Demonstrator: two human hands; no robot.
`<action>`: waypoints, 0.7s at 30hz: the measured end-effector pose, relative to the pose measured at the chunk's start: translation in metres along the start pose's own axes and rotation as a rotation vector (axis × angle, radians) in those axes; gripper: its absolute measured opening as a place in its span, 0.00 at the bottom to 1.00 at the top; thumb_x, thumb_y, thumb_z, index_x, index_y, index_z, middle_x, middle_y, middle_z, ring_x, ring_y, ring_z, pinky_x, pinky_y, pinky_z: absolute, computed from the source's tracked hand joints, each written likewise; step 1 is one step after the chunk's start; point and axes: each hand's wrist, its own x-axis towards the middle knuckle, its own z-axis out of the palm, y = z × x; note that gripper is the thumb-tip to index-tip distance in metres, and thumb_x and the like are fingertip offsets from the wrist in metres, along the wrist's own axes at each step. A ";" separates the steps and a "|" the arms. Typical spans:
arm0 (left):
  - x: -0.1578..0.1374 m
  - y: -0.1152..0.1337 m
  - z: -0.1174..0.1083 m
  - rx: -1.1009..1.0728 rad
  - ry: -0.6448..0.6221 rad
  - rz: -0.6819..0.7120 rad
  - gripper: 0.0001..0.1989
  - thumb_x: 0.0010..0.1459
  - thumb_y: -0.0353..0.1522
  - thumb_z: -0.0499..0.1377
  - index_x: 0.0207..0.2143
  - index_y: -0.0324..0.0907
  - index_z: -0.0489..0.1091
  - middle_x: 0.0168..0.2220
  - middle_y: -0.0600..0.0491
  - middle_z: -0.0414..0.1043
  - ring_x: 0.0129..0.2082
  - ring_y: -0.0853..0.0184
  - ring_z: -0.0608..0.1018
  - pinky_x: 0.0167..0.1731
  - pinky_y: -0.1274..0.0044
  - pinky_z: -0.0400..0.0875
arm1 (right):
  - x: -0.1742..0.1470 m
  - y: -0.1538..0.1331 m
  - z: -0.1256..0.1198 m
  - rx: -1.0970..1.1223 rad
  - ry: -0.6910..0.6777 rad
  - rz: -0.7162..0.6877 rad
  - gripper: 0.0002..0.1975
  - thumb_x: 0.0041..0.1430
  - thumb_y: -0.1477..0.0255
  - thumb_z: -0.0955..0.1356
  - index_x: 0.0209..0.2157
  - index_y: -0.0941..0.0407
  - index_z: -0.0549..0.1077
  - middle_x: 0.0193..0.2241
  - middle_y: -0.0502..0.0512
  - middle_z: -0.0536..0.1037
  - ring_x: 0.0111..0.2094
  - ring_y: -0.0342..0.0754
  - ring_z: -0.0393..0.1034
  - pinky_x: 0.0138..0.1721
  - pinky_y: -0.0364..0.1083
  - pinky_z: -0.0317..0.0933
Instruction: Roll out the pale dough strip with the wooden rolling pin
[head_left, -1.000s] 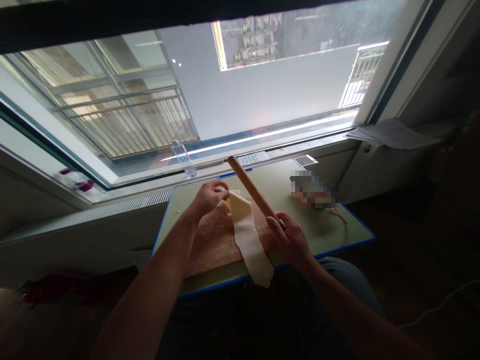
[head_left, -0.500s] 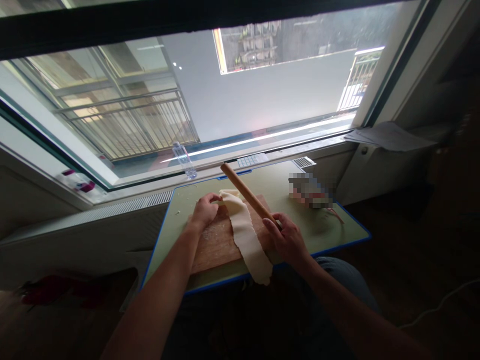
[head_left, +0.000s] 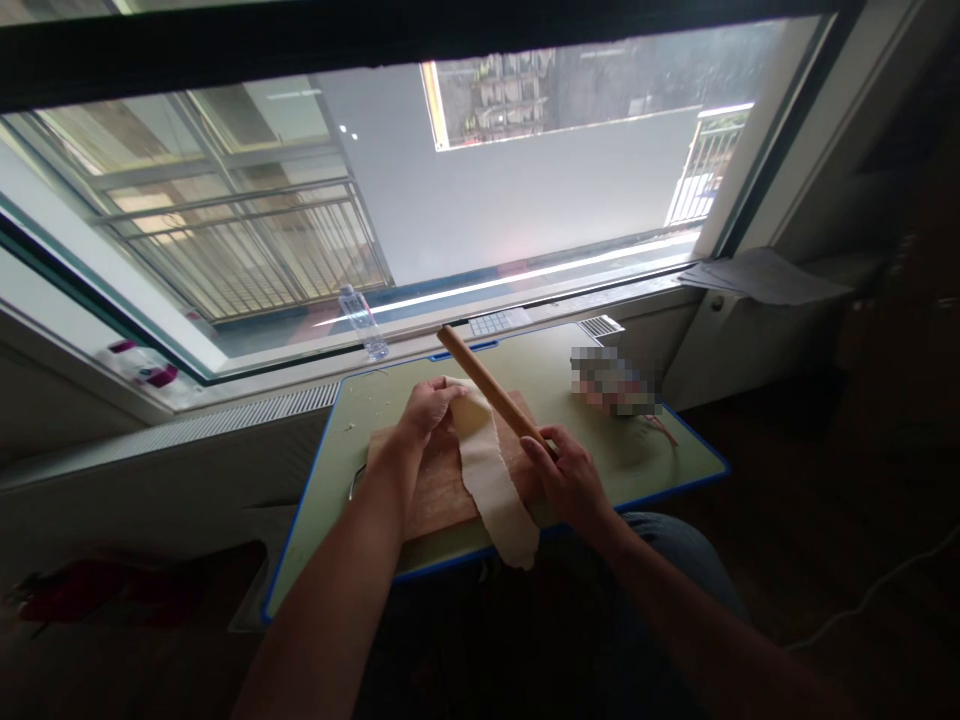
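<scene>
A long strip of rolled dough (head_left: 487, 470) lies over the wooden board (head_left: 435, 495), its near end hanging past the table's front edge. At the far end of the strip, my left hand (head_left: 429, 408) pinches the dough's edge between thumb and fingers. My right hand (head_left: 571, 475) is closed around the near end of a wooden rolling pin (head_left: 487, 382). The pin slants up to the left, over the dough's far part, and hides some of it. Whether pin and dough touch, I cannot tell.
The board rests on a small green table with a blue rim (head_left: 637, 505). A blurred-out item (head_left: 615, 382) is at its right. Behind, a clear bottle (head_left: 364, 322) stands on the windowsill, and papers (head_left: 765, 277) lie at the right. My knee (head_left: 679, 560) is by the front edge.
My left hand has moved right and slightly up, and the dough's far end is now lifted in its fingers. My right hand keeps the rolling pin in nearly the same place.
</scene>
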 end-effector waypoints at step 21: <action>-0.115 -0.031 0.007 1.001 -0.143 0.554 0.18 0.69 0.39 0.58 0.59 0.52 0.78 0.64 0.50 0.76 0.67 0.53 0.73 0.71 0.55 0.60 | 0.002 -0.001 -0.002 0.003 0.010 0.034 0.25 0.66 0.44 0.65 0.37 0.52 0.76 0.27 0.52 0.77 0.32 0.52 0.72 0.37 0.48 0.63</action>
